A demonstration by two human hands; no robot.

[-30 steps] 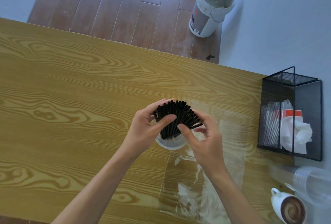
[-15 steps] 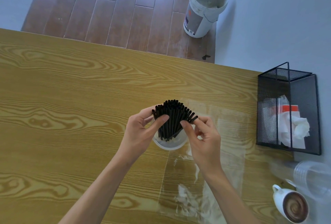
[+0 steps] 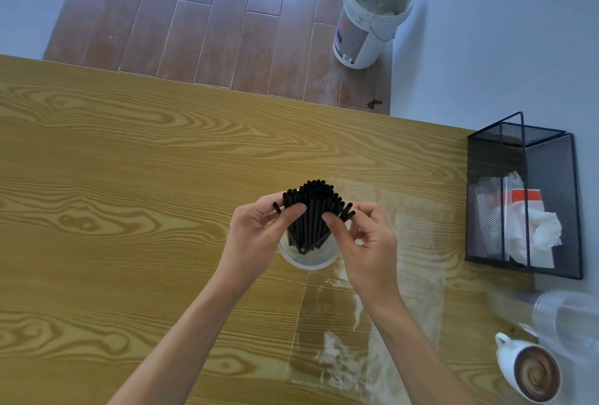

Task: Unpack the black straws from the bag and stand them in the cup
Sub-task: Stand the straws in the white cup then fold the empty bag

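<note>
**Straws fanned in the cup, both hands on them**

Wood-grain tabletop (image 3: 97, 210) fills most of frame. Crumpled clear plastic bag (image 3: 372, 323) lies flat at lower centre-right, w/ black mesh wire basket (image 3: 551, 158) at right edge. Centre frame: clear plastic cup (image 3: 309, 260) stands upright, black straws (image 3: 311, 213) bunched inside, tops splayed out. Left hand (image 3: 256, 236) pinches the bundle's left side; right hand (image 3: 366, 242) pinches outer straws on the right, thumb + fingers closed on them.

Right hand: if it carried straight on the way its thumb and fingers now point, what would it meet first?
The right hand points up-left, straight into the fanned black straws standing in the cup; its fingertips seem already against them, though depth is unclear.
</note>
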